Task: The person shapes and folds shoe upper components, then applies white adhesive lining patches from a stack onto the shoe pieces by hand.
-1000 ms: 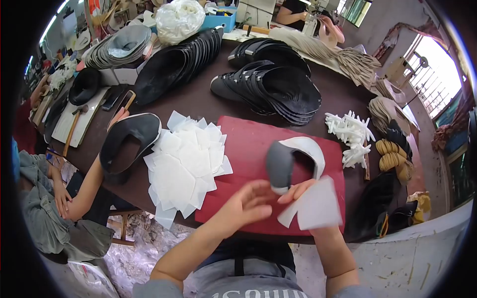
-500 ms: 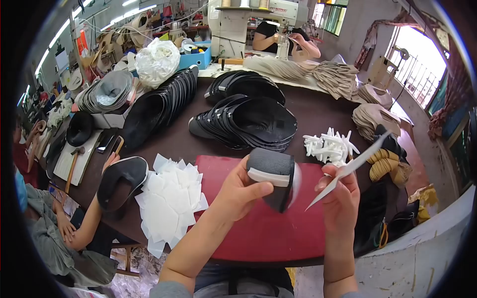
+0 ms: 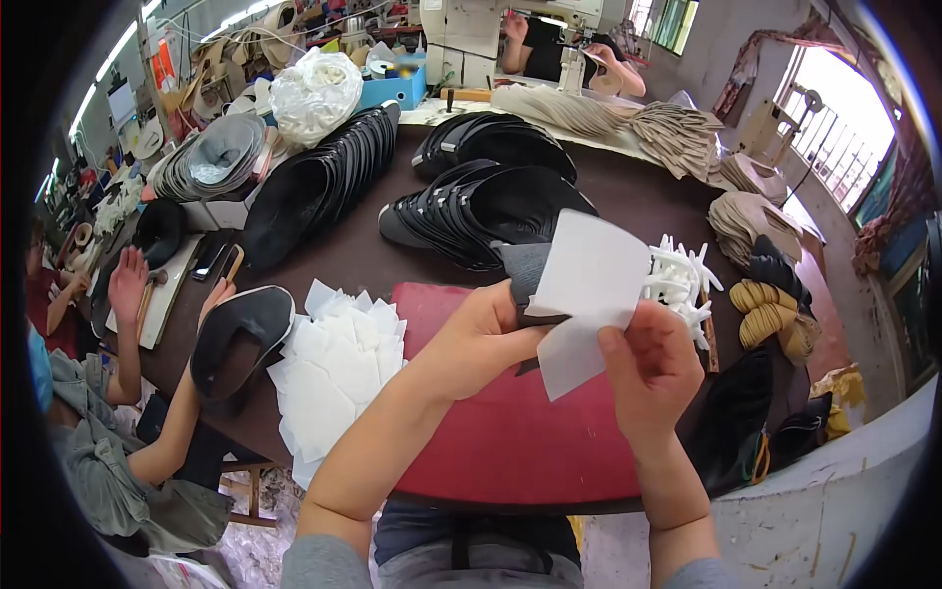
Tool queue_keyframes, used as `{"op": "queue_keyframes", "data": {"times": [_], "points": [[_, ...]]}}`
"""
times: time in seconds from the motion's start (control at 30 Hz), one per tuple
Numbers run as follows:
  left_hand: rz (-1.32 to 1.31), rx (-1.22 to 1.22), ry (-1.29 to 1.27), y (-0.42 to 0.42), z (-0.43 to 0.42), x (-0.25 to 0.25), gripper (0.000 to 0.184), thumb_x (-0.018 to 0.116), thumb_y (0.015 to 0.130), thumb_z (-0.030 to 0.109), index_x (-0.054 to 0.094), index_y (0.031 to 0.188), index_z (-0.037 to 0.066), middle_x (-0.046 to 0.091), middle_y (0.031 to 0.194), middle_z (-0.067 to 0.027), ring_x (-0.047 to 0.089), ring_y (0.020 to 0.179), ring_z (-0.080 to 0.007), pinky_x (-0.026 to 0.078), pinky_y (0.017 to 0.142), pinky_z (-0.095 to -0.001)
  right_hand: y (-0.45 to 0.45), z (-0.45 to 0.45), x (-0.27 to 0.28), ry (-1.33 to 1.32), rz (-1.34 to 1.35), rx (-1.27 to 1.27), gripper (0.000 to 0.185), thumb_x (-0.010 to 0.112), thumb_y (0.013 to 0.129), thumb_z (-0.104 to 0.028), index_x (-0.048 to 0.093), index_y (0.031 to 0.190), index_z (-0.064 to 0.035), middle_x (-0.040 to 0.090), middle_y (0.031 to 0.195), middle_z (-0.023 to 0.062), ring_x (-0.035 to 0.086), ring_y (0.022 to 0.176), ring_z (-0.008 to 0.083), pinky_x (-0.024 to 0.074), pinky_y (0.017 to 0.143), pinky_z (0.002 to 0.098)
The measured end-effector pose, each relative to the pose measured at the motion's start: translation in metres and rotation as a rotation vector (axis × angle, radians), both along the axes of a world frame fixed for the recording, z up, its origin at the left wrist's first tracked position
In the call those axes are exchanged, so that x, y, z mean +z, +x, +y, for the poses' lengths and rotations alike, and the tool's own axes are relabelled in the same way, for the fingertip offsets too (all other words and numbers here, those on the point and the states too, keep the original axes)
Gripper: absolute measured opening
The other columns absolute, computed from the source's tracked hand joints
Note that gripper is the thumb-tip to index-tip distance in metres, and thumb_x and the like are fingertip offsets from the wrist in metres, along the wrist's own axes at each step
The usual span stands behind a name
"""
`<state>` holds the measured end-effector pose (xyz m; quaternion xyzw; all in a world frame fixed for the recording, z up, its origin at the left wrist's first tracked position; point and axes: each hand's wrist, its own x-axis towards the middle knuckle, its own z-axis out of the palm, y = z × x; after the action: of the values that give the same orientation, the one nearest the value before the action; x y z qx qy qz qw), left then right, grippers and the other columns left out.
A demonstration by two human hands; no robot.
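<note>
My left hand (image 3: 491,329) grips a dark grey shoe upper (image 3: 523,267) above the red mat (image 3: 530,442). Between thumb and fingers, my right hand (image 3: 653,368) pinches a white sheet piece (image 3: 594,265) with a notch in its side. The sheet stands in front of the upper and hides most of it; whether the two touch I cannot tell. Left of the mat lies a pile of similar white pieces (image 3: 339,368). White strips (image 3: 677,285) lie in a heap behind my right hand.
Stacked black uppers (image 3: 471,211) lie behind the mat. At the left, a co-worker's hand (image 3: 214,299) is at another black upper (image 3: 240,339). Beige pieces (image 3: 677,137) line the far edge. A hammer (image 3: 147,294) lies left. Another person sits at a sewing machine (image 3: 579,59).
Since a second ago, the grey upper has been lifted off the mat in my left hand. The white sheet has come up and over in front of it. The co-worker's other hand has risen.
</note>
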<state>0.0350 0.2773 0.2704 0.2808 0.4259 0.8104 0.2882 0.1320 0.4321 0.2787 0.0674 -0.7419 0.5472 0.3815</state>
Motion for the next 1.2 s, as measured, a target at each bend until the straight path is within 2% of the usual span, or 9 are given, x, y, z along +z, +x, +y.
{"op": "queue_keyframes", "data": {"times": [0.07, 0.23, 0.43, 0.6, 0.77, 0.9, 0.97, 1.1, 1.2], "points": [[-0.031, -0.048, 0.021, -0.003, -0.002, -0.003, 0.042, 0.059, 0.073, -0.009, 0.058, 0.114, 0.000, 0.067, 0.096, -0.0058, 0.059, 0.080, -0.0108, 0.047, 0.067, -0.0189, -0.004, -0.001, -0.001, 0.018, 0.012, -0.076, 0.025, 0.069, 0.079, 0.007, 0.059, 0.101, 0.0016, 0.063, 0.081, 0.0043, 0.055, 0.062, 0.0075, 0.0461, 0.057, 0.0169], [-0.093, -0.137, 0.062, 0.000, -0.006, 0.003, 0.049, 0.054, 0.067, -0.008, 0.056, 0.115, -0.001, 0.065, 0.095, -0.0061, 0.055, 0.076, -0.0110, 0.042, 0.061, -0.0179, -0.006, -0.008, 0.002, -0.025, 0.132, -0.070, 0.025, 0.070, 0.078, 0.006, 0.059, 0.100, 0.0009, 0.064, 0.082, 0.0043, 0.056, 0.063, 0.0070, 0.0480, 0.058, 0.0174], [0.008, -0.149, 0.093, 0.002, -0.004, 0.004, 0.051, 0.054, 0.066, -0.008, 0.054, 0.117, -0.001, 0.064, 0.097, -0.0076, 0.056, 0.079, -0.0127, 0.043, 0.062, -0.0194, -0.006, -0.009, 0.006, 0.005, 0.099, -0.114, 0.025, 0.072, 0.077, 0.004, 0.059, 0.099, 0.0008, 0.065, 0.082, 0.0042, 0.056, 0.063, 0.0071, 0.0486, 0.058, 0.0171], [0.012, -0.132, 0.067, 0.004, -0.005, 0.006, 0.045, 0.061, 0.072, -0.005, 0.056, 0.116, 0.000, 0.064, 0.094, -0.0047, 0.054, 0.075, -0.0099, 0.042, 0.060, -0.0172, -0.008, -0.008, 0.002, 0.090, 0.123, -0.168, 0.025, 0.072, 0.077, 0.004, 0.059, 0.098, 0.0010, 0.065, 0.082, 0.0041, 0.056, 0.063, 0.0072, 0.0482, 0.057, 0.0172], [0.014, 0.039, -0.057, 0.011, 0.006, 0.009, 0.029, 0.069, 0.081, 0.005, 0.061, 0.109, 0.001, 0.065, 0.088, -0.0009, 0.053, 0.070, -0.0056, 0.039, 0.058, -0.0140, -0.008, -0.008, 0.000, 0.082, 0.127, -0.175, 0.024, 0.071, 0.078, 0.004, 0.059, 0.098, 0.0012, 0.065, 0.083, 0.0045, 0.056, 0.062, 0.0070, 0.0477, 0.056, 0.0173], [0.009, 0.135, -0.005, 0.012, 0.013, 0.008, 0.018, 0.071, 0.086, 0.016, 0.066, 0.094, 0.001, 0.063, 0.076, 0.0027, 0.049, 0.062, -0.0021, 0.036, 0.053, -0.0130, -0.002, -0.005, 0.005, 0.141, 0.010, -0.161, 0.026, 0.072, 0.077, 0.003, 0.060, 0.100, 0.0006, 0.064, 0.083, 0.0045, 0.055, 0.061, 0.0082, 0.0483, 0.058, 0.0191], [0.052, 0.158, -0.034, 0.011, 0.010, 0.009, 0.016, 0.071, 0.086, 0.015, 0.066, 0.092, 0.001, 0.063, 0.074, 0.0027, 0.048, 0.060, -0.0022, 0.036, 0.052, -0.0137, -0.002, 0.005, 0.020, 0.287, 0.099, -0.099, 0.029, 0.072, 0.076, 0.001, 0.059, 0.103, -0.0002, 0.064, 0.081, 0.0043, 0.054, 0.061, 0.0094, 0.0488, 0.059, 0.0213], [0.172, 0.207, -0.134, 0.013, 0.004, 0.009, 0.014, 0.070, 0.086, 0.013, 0.067, 0.084, 0.000, 0.061, 0.068, 0.0028, 0.047, 0.057, -0.0025, 0.036, 0.049, -0.0157, -0.016, 0.009, 0.077, 0.277, 0.158, -0.154, 0.033, 0.070, 0.069, 0.002, 0.061, 0.100, -0.0042, 0.060, 0.076, 0.0000, 0.051, 0.057, 0.0113, 0.0428, 0.055, 0.0204], [0.214, 0.162, -0.259, 0.018, 0.005, 0.009, 0.010, 0.070, 0.083, 0.007, 0.068, 0.090, -0.001, 0.067, 0.077, -0.0026, 0.057, 0.063, -0.0057, 0.044, 0.055, -0.0159, -0.034, 0.033, 0.111, 0.742, -0.098, 0.356, 0.020, 0.069, 0.071, -0.001, 0.064, 0.091, -0.0039, 0.063, 0.074, 0.0033, 0.049, 0.056, 0.0150, 0.0419, 0.053, 0.0250]]}}
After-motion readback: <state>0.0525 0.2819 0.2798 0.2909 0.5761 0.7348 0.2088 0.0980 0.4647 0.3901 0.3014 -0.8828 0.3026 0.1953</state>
